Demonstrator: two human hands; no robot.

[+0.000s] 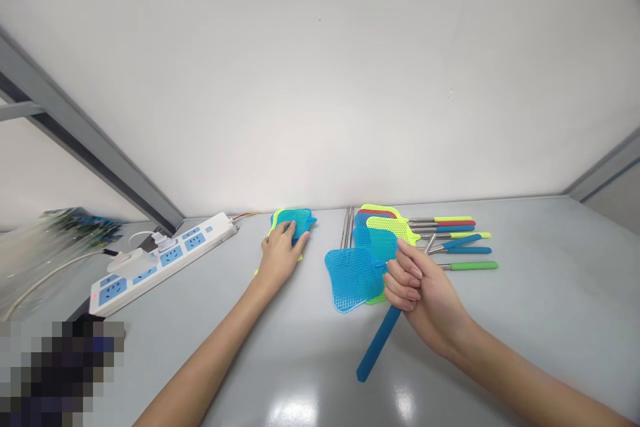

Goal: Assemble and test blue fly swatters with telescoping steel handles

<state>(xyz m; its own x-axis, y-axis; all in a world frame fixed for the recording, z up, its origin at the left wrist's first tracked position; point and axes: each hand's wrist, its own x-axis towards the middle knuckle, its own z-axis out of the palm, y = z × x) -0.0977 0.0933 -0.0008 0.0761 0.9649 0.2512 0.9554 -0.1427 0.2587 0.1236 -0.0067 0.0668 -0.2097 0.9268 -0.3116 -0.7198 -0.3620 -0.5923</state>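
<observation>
My right hand (420, 293) is closed round a telescopic fly swatter handle. Its blue grip (380, 343) slants down to the left below the fist, and a short metal rod (430, 243) sticks out above. My left hand (283, 250) lies with fingers apart on a blue fly swatter head (300, 217), which rests over yellow-green ones near the wall. Right beside my right fist, a blue mesh swatter head (353, 277) lies on top of other swatters; its neck ends near my fingers.
Several swatters with yellow, red, blue and green grips (467, 266) lie in a row against the wall. Thin metal rods (347, 227) lie between the two groups. At left are a white power strip (170, 257) with plugs and cords, and clear plastic packaging (50, 260).
</observation>
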